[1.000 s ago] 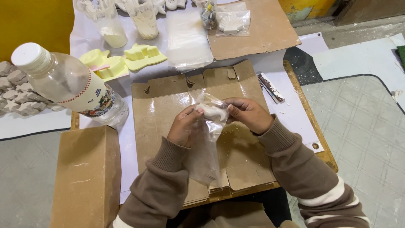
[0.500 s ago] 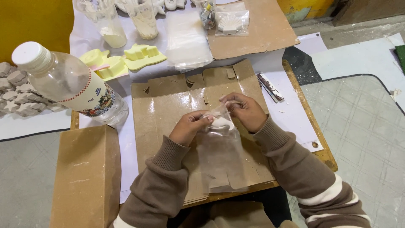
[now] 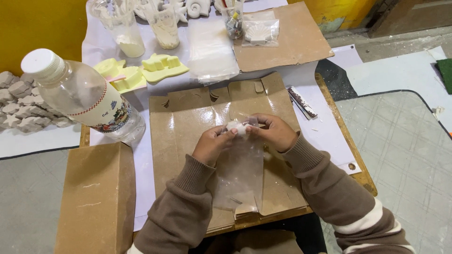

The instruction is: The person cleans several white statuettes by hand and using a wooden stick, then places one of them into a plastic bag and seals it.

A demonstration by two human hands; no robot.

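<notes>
My left hand [image 3: 212, 144] and my right hand [image 3: 273, 132] meet over a flattened cardboard box [image 3: 179, 122] on the small table. Between their fingertips they pinch the top of a clear plastic bag [image 3: 240, 176], which lies flat on the cardboard and reaches toward me. A small white object [image 3: 235, 126] sits at the bag's mouth between my fingers; its shape is mostly hidden. Both sleeves are brown, the right one with a white stripe.
A clear plastic bottle [image 3: 82, 96] with a white cap lies tilted at the left. Yellow moulds [image 3: 141, 70], two cups of white powder [image 3: 125, 28], a stack of clear bags [image 3: 212, 49] and a bagged shell cast [image 3: 259, 32] stand behind. A cardboard box [image 3: 94, 197] sits front left.
The bag, bunched and lifted a second ago, now lies spread flat on the cardboard. My hands have shifted slightly toward the far side, still pinching its top.
</notes>
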